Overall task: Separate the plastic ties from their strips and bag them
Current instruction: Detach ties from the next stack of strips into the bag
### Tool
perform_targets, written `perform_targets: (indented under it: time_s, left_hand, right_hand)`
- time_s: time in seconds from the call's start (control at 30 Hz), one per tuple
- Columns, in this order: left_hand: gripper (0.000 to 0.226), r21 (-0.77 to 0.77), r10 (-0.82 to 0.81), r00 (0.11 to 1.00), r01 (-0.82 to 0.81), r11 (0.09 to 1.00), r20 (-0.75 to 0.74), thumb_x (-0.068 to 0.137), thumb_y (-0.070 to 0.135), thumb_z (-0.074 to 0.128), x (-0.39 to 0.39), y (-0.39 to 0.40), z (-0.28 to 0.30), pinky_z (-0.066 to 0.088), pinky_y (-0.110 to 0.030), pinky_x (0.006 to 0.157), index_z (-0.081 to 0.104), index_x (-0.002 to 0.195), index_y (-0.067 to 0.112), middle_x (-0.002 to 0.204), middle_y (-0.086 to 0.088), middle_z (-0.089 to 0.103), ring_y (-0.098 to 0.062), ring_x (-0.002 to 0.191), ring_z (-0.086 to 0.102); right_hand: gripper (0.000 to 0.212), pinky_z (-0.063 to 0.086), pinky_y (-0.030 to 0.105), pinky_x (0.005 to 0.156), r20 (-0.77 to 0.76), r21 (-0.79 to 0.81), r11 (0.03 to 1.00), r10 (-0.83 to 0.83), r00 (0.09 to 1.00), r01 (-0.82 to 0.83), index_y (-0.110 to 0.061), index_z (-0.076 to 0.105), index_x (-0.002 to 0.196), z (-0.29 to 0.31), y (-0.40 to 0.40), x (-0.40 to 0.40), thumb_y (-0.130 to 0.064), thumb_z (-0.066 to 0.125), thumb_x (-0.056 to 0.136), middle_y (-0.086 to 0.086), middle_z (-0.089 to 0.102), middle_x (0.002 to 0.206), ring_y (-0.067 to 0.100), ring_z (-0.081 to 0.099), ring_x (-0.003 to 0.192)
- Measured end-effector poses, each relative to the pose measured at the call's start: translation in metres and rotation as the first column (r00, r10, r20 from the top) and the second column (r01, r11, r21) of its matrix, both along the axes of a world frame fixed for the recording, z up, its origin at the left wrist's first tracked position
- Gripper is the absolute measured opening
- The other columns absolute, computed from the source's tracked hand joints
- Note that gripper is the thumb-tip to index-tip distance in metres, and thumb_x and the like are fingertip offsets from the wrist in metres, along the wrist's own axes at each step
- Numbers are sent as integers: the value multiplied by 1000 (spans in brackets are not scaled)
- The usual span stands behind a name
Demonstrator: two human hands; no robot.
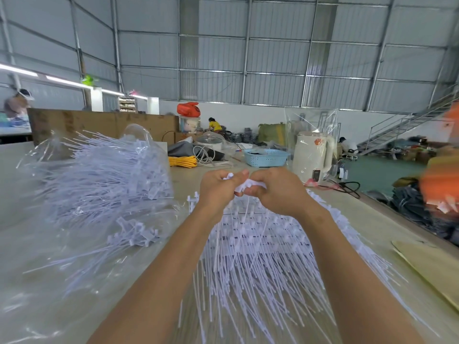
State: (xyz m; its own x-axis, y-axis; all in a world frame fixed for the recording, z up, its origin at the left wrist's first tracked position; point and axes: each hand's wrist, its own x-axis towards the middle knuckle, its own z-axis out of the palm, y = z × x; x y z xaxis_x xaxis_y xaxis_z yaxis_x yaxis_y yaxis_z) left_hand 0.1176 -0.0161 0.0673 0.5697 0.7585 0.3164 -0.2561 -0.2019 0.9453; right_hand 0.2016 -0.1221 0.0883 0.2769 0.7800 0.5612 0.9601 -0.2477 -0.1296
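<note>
1. Seen from the person's head, both forearms reach forward over a pale counter [347,209] in a large metal-walled workshop.

2. The left hand [218,188] and right hand [278,192] meet at the centre of the view, raised above the counter, knuckles toward the camera.

3. Both hands have their fingers curled tight round one white strip [244,186] of plastic ties. The strip's head end bridges the small gap between the hands, running left to right.

4. The thin tails of the held ties hang down and toward the person, so their long axis runs away from the fingers toward the near counter edge. Both hands sit equally close to the strip.

5. Directly below lies a broad spread of unseparated ties [260,264], still in rows, fanning toward the person.

6. The clear plastic bag [99,184], already heaped with loose ties, lies to the left of the hands, nearer the left hand. In my judgement, freed ties would travel leftward to reach it.

7. Farther back stand a blue basket [265,157] and a cream kettle [313,155].
</note>
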Motion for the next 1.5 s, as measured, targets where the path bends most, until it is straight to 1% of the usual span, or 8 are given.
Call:
perform_targets:
  time_s: [0.23, 0.4, 0.5, 0.7, 0.93, 1.1, 1.23, 1.5]
  left_hand:
    - [33, -78, 36, 998, -41, 996, -61, 78, 26, 77, 3, 3, -2, 26, -15, 34, 56, 55, 15, 40, 2, 52, -5, 26, 34]
    - [28, -169, 235, 961, -259, 951, -147, 86, 15, 64, -9, 36, -18, 39, -28, 56, 51, 62, 12, 64, -6, 53, -12, 46, 48]
    - [25, -61, 168, 982, -173, 983, -85, 90, 22, 58, -26, 40, 12, 30, -20, 46, 55, 70, 9, 59, -3, 57, -17, 53, 43]
    - [25, 471, 281, 960, -252, 845, 8, 85, 31, 70, -91, 57, 83, 30, -6, 33, 67, 62, 22, 41, 13, 56, 4, 31, 45]
    - [25, 425, 314, 433, 188, 886, -845, 87, 17, 59, -96, 125, -5, 36, -20, 45, 56, 64, 5, 56, -5, 59, -13, 41, 45]
    - [20, 454, 378, 296, 249, 856, -877, 88, 23, 64, -107, 151, -44, 35, -17, 47, 62, 81, 4, 76, -6, 53, -14, 59, 49]
    - [44, 508, 461, 230, 224, 832, -857, 82, 38, 71, -115, 163, -42, 43, -27, 78, 62, 106, 1, 102, -7, 58, -22, 97, 56]
    - [49, 541, 519, 156, 277, 794, -840, 83, 49, 66, -101, 144, -14, 48, -32, 77, 62, 96, 2, 99, -15, 66, -27, 90, 65]
  right_hand:
    - [21, 26, 25, 49, 107, -90, 994, -47, 993, 57, -20, 57, 72, 8, -8, -12, -29, 59, 91, -10, 41, 57, 20, 47, 67]
    - [19, 54, 30, 63, -155, 269, 809, 571, 806, -522, -5, 58, 69, 42, -31, -76, -10, 61, 87, 0, 51, 59, 1, 52, 55]
    - [21, 41, 21, 52, -61, 417, 715, 638, 767, -562, -17, 57, 64, 57, -42, -95, -18, 63, 84, 1, 52, 57, 5, 48, 48]
    - [30, 35, 25, 52, -101, 358, 887, 348, 932, -292, -16, 54, 56, 53, -41, -53, -16, 65, 84, 8, 53, 53, 20, 48, 52]
    - [29, 36, 27, 53, -95, 242, 958, 181, 979, -154, -8, 59, 62, 42, -37, -34, -25, 65, 85, 8, 56, 53, 19, 50, 53]
    - [31, 36, 27, 53, -109, 214, 961, 201, 974, -174, -12, 56, 58, 40, -35, -33, -26, 64, 84, -4, 60, 63, 14, 52, 57]
    - [31, 38, 27, 53, -106, 209, 959, 216, 971, -191, -15, 55, 56, 39, -33, -30, -28, 64, 83, -7, 60, 65, 11, 54, 57]
    - [6, 43, 17, 43, -433, 69, 983, 184, 882, -171, -28, 73, 75, 23, -17, -11, -32, 70, 79, 0, 64, 56, 9, 60, 47]
